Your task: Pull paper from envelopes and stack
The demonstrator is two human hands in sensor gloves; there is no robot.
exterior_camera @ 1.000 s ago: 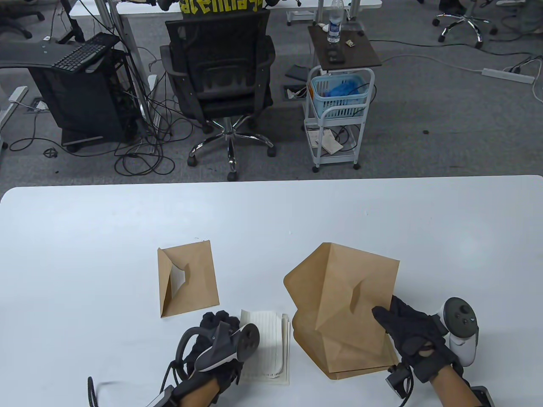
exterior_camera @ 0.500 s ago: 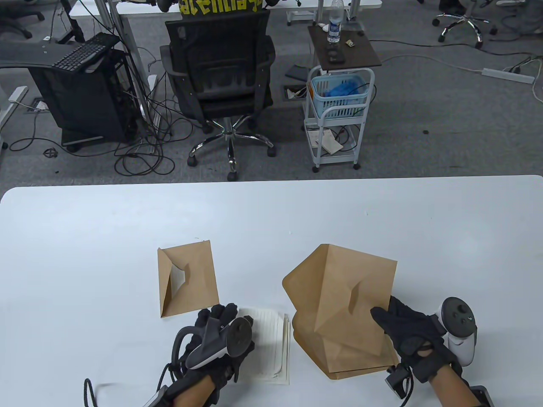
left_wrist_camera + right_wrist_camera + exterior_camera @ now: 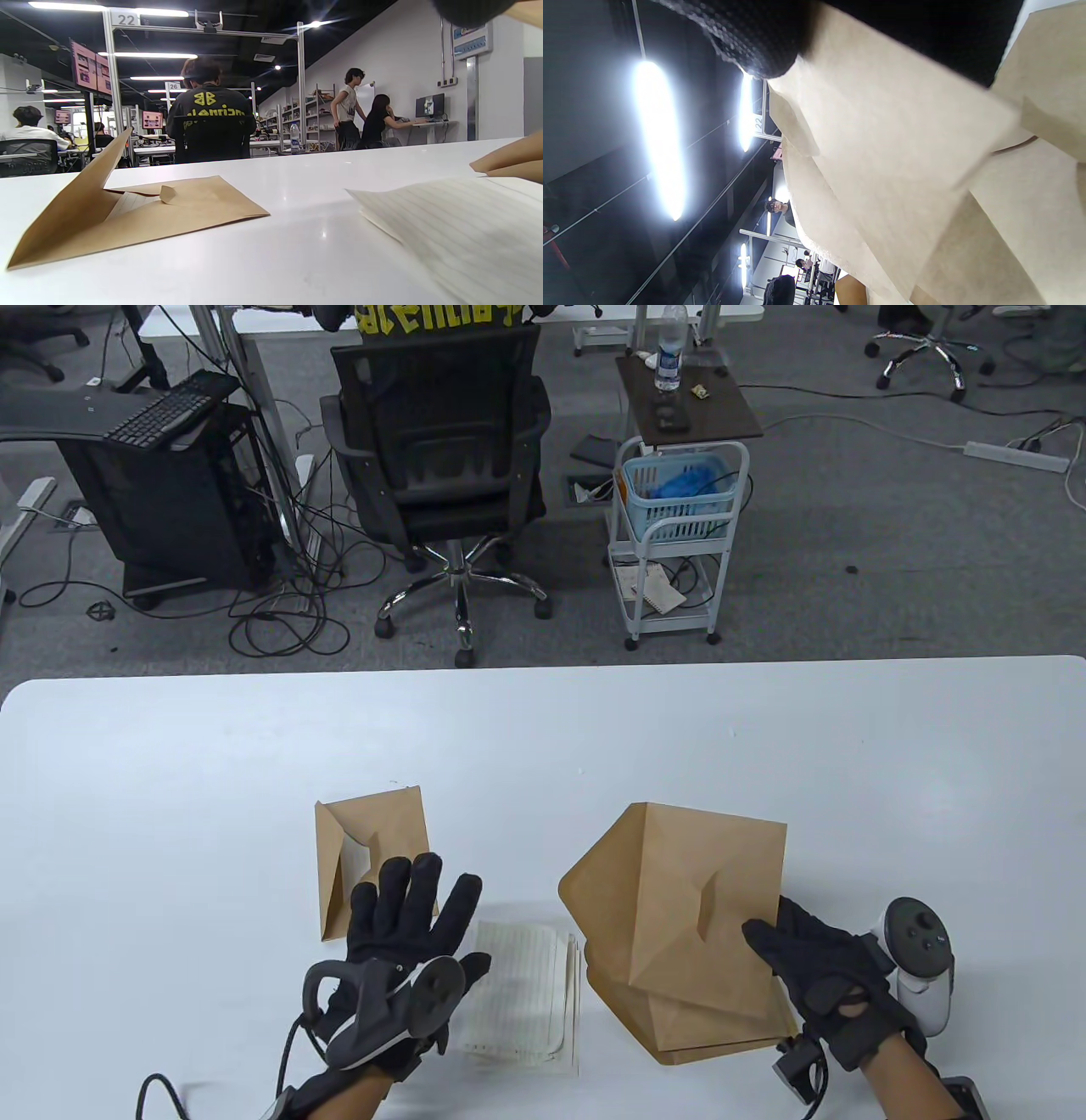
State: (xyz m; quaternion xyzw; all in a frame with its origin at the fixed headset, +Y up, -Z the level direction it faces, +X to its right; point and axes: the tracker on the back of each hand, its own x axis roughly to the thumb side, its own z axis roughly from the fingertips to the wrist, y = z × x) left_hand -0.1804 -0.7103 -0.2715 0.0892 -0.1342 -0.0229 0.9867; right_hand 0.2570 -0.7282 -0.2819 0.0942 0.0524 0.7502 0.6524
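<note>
- small brown kraft-paper envelope [image 3: 373, 861] lies flat on the white table [image 3: 170, 814], left of centre; flap raised, white sheet [image 3: 127, 202] showing in its opening in the left wrist view
- left hand [image 3: 399, 933] in black sensor glove, released: fingers spread and stretched out, fingertips over the near right corner of the small envelope, gripping nothing
- stack of lined white paper sheets [image 3: 522, 993] lies flat near the table's near edge, just right of the left hand, between the two envelopes
- large brown kraft-paper envelope [image 3: 679, 925] right of the stack, crumpled and tilted up, flap open to the left, near end on the table
- right hand [image 3: 827, 976] in black glove grasps the large envelope's right near edge, thumb on top; grey-white tracker [image 3: 920, 967] on its back
</note>
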